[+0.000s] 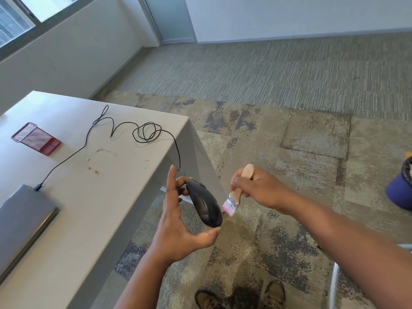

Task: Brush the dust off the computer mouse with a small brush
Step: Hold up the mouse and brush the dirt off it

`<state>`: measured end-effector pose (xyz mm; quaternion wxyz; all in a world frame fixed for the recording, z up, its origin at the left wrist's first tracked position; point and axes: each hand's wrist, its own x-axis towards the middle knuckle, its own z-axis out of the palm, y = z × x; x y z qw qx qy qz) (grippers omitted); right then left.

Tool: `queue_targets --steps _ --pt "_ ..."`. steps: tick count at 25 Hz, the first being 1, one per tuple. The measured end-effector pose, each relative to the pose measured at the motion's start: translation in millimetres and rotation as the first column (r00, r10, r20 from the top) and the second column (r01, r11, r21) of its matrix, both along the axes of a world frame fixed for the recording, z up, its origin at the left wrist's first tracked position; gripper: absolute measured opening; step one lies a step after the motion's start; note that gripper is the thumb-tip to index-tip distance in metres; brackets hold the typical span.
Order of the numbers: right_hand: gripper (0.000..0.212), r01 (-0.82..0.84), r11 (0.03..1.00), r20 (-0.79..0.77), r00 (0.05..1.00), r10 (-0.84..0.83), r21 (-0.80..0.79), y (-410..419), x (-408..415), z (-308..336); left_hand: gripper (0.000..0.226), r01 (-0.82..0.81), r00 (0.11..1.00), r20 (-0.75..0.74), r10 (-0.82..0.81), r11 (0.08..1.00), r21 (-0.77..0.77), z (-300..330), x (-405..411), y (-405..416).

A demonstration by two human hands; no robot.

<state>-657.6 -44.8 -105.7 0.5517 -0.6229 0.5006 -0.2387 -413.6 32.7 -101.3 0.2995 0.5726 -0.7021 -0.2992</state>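
My left hand [178,221] holds a black wired computer mouse [204,202] off the table's right edge, gripped between the fingertips at its front and the thumb at its rear. My right hand [256,188] is closed on the wooden handle of a small brush [236,192]. The brush's pink bristles [228,208] point down-left and touch the mouse's right side. The mouse's black cable [142,134] runs up over the table edge, loops on the tabletop and ends at a plug by the laptop.
A grey table [100,197] fills the left, with brown crumbs [98,161] scattered on it. A closed grey laptop [22,221] lies at its near left and a red mesh tray [36,138] further back. A blue bin [401,188] stands on the carpet at right.
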Motion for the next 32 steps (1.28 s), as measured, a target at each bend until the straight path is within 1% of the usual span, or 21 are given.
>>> queue_targets --steps 1,2,4,5,7,9,10,17,19,23,27,32 --pt "0.029 -0.055 0.998 -0.047 0.997 0.056 0.021 2.8 4.2 0.9 0.149 0.003 1.0 -0.021 -0.003 1.0 0.003 0.5 -1.4 0.2" --pt "0.031 -0.11 0.992 -0.048 0.992 0.113 0.064 5.6 8.7 1.3 0.15 0.008 0.999 -0.04 -0.008 1.0 0.005 0.6 -3.1 0.5" --pt "0.032 -0.191 0.969 0.033 0.982 0.188 0.156 9.7 16.7 0.6 0.15 0.011 0.998 -0.06 -0.01 1.0 0.011 0.0 -6.4 1.6" --pt "0.03 -0.201 0.959 0.098 0.978 0.185 0.2 11.0 19.5 -0.3 0.15 0.01 0.998 -0.065 -0.009 1.0 0.015 -0.3 -7.7 1.9" --pt "0.028 -0.18 0.935 0.231 0.967 0.111 0.305 11.6 21.6 -3.9 0.15 0.011 0.997 -0.074 -0.01 1.0 0.025 -0.1 -8.9 3.4" --pt "0.034 -0.167 0.907 0.314 0.949 0.041 0.387 10.3 20.9 -6.8 0.149 0.017 0.997 -0.077 -0.014 0.999 0.035 0.4 -7.4 4.8" --pt "0.034 -0.17 0.899 0.333 0.942 0.029 0.402 10.2 20.7 -7.0 0.148 0.022 0.997 -0.075 -0.019 0.999 0.037 0.1 -5.9 5.2" --pt "0.023 -0.133 0.898 0.335 0.942 -0.017 0.42 14.8 28.2 -10.7 0.153 0.081 0.995 -0.065 -0.076 0.994 0.072 -6.7 3.9 2.8" --pt "0.025 -0.12 0.895 0.342 0.939 -0.038 0.429 15.6 28.4 -12.7 0.155 0.084 0.995 -0.069 -0.078 0.993 0.088 -7.1 5.5 2.8" --pt "0.028 -0.125 0.912 0.311 0.95 -0.004 0.39 16.4 28.8 -12.7 0.155 0.076 0.996 -0.05 -0.072 0.994 0.081 -7.4 6.8 4.2" --pt "0.03 -0.127 0.937 0.29 0.957 0.029 0.325 14.7 26.6 -13.0 0.158 0.044 0.999 -0.031 -0.043 0.998 0.037 -9.4 6.9 2.8" --pt "0.033 -0.152 0.949 0.281 0.957 0.071 0.278 15.3 25.0 -16.4 0.15 0.033 0.995 -0.095 -0.029 0.999 0.038 -9.6 4.3 1.4"
